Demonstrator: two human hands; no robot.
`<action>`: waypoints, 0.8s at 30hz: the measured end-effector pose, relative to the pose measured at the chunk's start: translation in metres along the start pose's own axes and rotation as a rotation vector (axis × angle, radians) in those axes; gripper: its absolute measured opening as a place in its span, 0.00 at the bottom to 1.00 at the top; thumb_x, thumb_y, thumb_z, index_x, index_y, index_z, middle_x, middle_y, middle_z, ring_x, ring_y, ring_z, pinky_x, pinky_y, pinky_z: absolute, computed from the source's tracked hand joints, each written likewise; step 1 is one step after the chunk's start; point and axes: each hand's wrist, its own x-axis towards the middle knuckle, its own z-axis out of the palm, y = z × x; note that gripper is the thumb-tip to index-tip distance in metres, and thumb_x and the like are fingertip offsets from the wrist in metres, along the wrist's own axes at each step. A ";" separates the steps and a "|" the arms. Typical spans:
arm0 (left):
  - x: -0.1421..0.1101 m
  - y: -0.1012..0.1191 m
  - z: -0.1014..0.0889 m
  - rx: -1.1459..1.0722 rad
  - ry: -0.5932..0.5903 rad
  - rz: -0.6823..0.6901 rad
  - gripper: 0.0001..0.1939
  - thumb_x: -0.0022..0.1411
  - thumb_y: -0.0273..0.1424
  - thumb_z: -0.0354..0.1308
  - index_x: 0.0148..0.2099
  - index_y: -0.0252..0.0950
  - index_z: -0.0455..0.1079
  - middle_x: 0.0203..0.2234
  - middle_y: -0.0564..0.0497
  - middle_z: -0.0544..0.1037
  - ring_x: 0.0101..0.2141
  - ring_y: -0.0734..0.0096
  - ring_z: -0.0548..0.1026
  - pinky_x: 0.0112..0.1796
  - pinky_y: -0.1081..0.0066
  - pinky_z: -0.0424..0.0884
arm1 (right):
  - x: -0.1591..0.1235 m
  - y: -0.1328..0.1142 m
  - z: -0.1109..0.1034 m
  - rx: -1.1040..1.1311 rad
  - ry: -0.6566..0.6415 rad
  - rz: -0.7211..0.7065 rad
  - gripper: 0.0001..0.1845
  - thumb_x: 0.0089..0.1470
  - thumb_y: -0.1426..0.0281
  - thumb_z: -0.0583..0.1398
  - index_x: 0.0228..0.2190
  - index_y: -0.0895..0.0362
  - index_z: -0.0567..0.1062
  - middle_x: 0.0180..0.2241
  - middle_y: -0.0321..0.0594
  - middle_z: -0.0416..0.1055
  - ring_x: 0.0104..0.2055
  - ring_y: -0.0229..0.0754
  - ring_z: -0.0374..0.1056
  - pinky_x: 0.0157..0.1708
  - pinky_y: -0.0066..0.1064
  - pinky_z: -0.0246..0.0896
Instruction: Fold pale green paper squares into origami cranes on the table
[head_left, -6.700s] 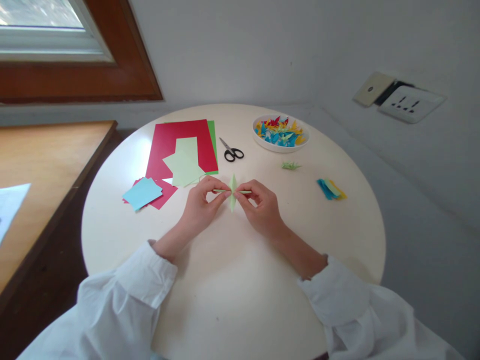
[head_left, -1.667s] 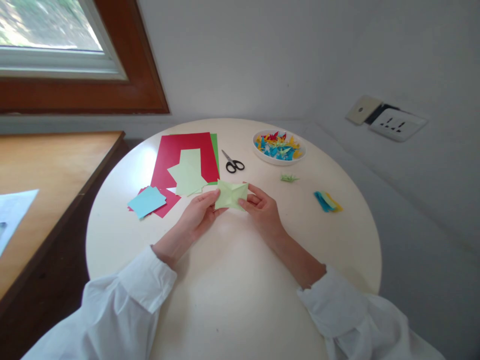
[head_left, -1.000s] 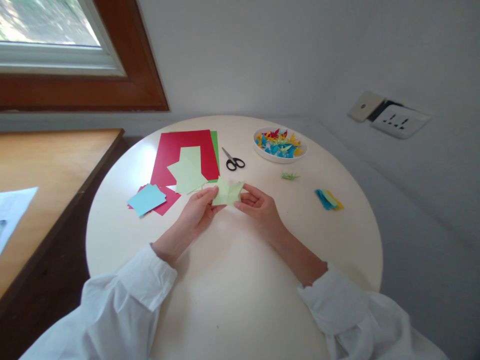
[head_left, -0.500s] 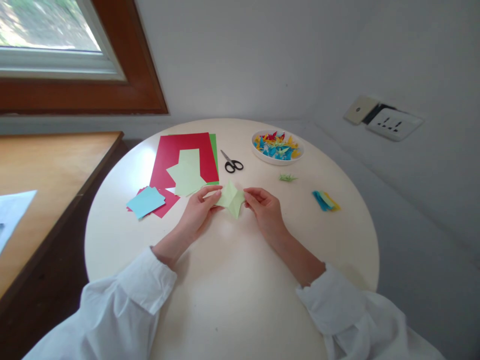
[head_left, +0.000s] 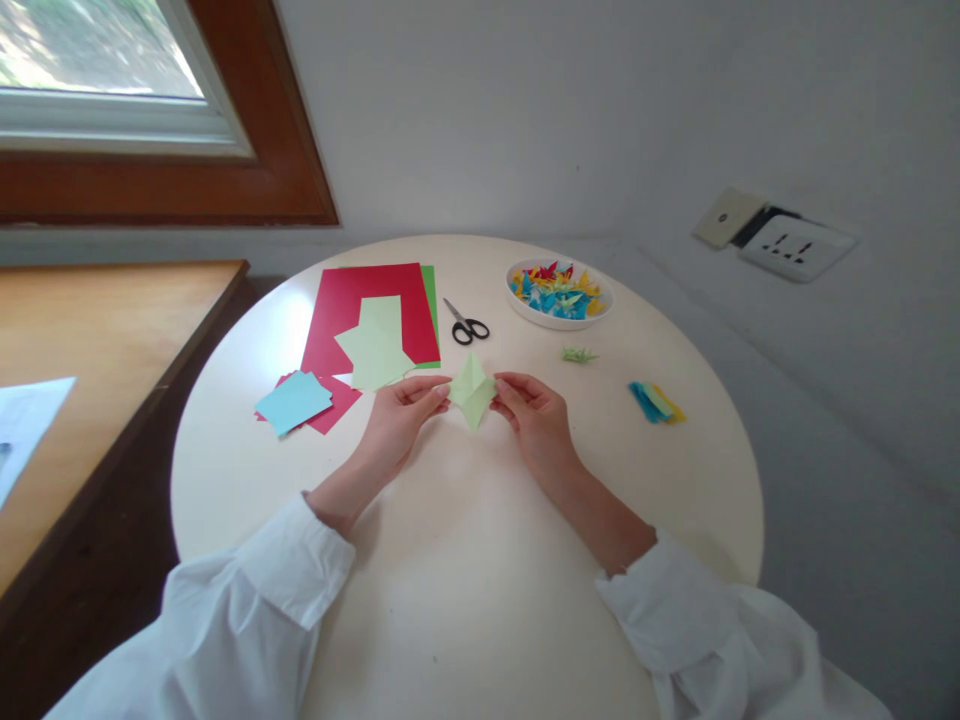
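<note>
- Wood-topped side table, far left: nine to ten o'clock from the held paper, which serves as the dial's centre; twelve points away from the person.
- Light blue squares, nine o'clock on the round white table: stacked unevenly over red pieces. A brush of the left sleeve could scatter this loose pile.
- Red sheet, between ten and eleven: lies over a bright green sheet and under a pale green cut sheet. The cut sheet's near corner lies just beside the left fingers; a small outward shift might drag it.
- Left hand, nine o'clock: thumb and fingers closed in a pinch on the paper's left corner.
- Scissors, twelve o'clock: lying flat, tips toward eleven, untouched.
- Folded pale green paper, centre: held between both hands in a creased diamond, points at twelve and six. Likely faults: tearing at a corner if the pull is uneven, or a skewed crease if one pinch slips.
- Right hand, three o'clock: thumb and fingers pinched shut on the right corner.
- White dish, between one and two: filled with small coloured folded pieces.
- Small green folded bits, between two and three: outside the dish, exposed to crushing if the right hand strays.
- Blue and yellow slips, three o'clock: overlapping, well apart from the hands.
</note>
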 end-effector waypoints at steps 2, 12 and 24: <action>0.000 0.000 0.000 0.000 0.006 0.000 0.13 0.42 0.33 0.68 0.31 0.31 0.77 0.28 0.49 0.78 0.28 0.76 0.72 0.35 0.73 0.68 | -0.001 -0.001 0.000 0.005 -0.020 0.019 0.13 0.33 0.65 0.69 0.26 0.56 0.78 0.26 0.35 0.75 0.29 0.35 0.69 0.34 0.31 0.66; 0.001 0.000 -0.001 -0.041 0.030 -0.014 0.10 0.42 0.34 0.68 0.27 0.33 0.76 0.25 0.52 0.74 0.27 0.78 0.68 0.32 0.76 0.65 | -0.003 -0.003 0.000 -0.076 -0.091 0.049 0.12 0.38 0.63 0.65 0.28 0.54 0.78 0.29 0.36 0.75 0.31 0.36 0.67 0.31 0.28 0.61; 0.002 0.000 -0.001 -0.051 0.017 0.005 0.11 0.41 0.35 0.68 0.27 0.33 0.75 0.21 0.54 0.72 0.25 0.79 0.67 0.32 0.76 0.66 | -0.001 -0.005 0.001 -0.127 -0.082 0.010 0.10 0.37 0.64 0.65 0.26 0.56 0.77 0.16 0.29 0.63 0.20 0.31 0.56 0.23 0.28 0.52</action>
